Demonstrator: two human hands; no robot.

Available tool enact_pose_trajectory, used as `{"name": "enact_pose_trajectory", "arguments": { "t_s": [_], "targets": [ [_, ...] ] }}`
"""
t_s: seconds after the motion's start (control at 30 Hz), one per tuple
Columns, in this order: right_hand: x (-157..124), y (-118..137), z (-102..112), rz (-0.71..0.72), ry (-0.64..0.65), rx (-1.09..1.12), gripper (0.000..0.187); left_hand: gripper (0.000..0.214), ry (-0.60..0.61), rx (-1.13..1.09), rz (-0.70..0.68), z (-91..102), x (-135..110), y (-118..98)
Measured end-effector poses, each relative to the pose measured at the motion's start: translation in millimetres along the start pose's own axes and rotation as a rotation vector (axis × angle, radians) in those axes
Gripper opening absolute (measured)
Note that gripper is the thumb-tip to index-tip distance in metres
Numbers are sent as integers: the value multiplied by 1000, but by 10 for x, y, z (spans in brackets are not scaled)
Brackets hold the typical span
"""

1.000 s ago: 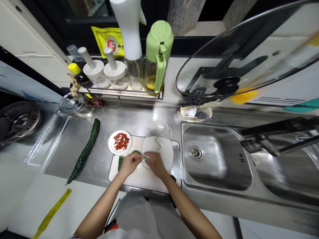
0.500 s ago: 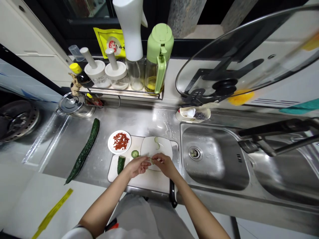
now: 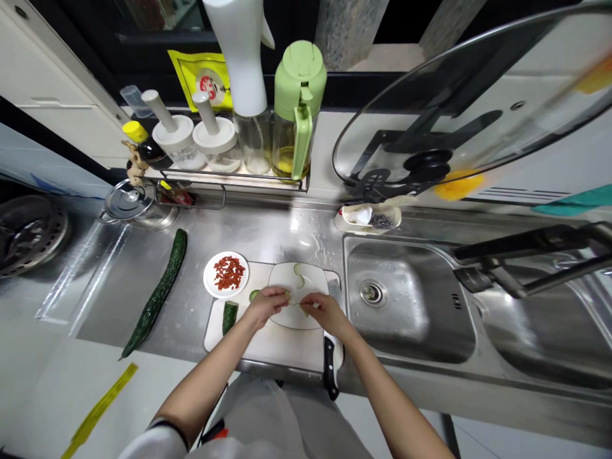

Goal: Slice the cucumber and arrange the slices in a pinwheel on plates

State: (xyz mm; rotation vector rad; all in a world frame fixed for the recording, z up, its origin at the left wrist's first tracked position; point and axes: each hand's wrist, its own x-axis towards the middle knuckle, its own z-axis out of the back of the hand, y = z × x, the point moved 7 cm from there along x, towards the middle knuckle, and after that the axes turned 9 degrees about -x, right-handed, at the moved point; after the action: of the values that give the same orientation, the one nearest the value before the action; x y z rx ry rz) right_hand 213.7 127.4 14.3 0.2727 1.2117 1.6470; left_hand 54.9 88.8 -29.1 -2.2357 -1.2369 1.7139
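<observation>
Over the white plate [image 3: 287, 273], my left hand [image 3: 268, 306] and my right hand [image 3: 327, 315] each pinch an end of a thin pale cucumber strip [image 3: 295, 304], which spans the gap between them. Curved cucumber pieces [image 3: 299, 280] lie on the plate's far part. Under the plate is a white cutting board [image 3: 268, 347]. A dark green cucumber chunk [image 3: 230, 317] rests on the board's left side. Partly hidden behind my left hand is a cut cucumber piece [image 3: 253, 295]. The knife [image 3: 329, 363] lies along the board's right edge, its black handle towards me.
Left of the board are a small white dish [image 3: 206, 278] of chopped red bits and a whole cucumber [image 3: 155, 299]. Bottles and jars line a wall rack [image 3: 239, 175]. A metal sink [image 3: 411, 299] and faucet [image 3: 526, 255] are at right; a glass lid [image 3: 430, 127] hangs above.
My hands have moved apart, the right one going right and the left one slightly up, with the thin strip now stretched between them. The view has shifted slightly.
</observation>
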Motion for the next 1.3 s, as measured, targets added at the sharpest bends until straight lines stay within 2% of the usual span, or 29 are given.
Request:
{"name": "enact_pose_trajectory", "arguments": {
  "t_s": [0.2, 0.3, 0.4, 0.5, 0.7, 1.07, 1.3],
  "targets": [
    [199, -74, 107, 57, -84, -161, 11, 30, 13, 235, -246, -69, 91, -178],
    [325, -82, 210, 71, -162, -331, 5, 22, -48, 380, -389, -102, 122, -273],
    [453, -54, 285, 83, -187, -486, 5, 14, -136, 609, -541, -169, 132, -373],
    [569, -18, 333, 83, -194, -617, 8, 12, -233, 805, -637, -245, 159, -437],
    [712, 1, 342, 55, -177, -760, 11, 18, -330, 956, -582, -317, 292, -426],
    [772, -48, 265, 111, -158, -890, 16, 16, -310, 1083, -630, -401, 289, -415],
    [756, -47, 236, 191, -219, -915, 17, 20, -309, 1130, -657, -399, 314, -383]
  ]
}}
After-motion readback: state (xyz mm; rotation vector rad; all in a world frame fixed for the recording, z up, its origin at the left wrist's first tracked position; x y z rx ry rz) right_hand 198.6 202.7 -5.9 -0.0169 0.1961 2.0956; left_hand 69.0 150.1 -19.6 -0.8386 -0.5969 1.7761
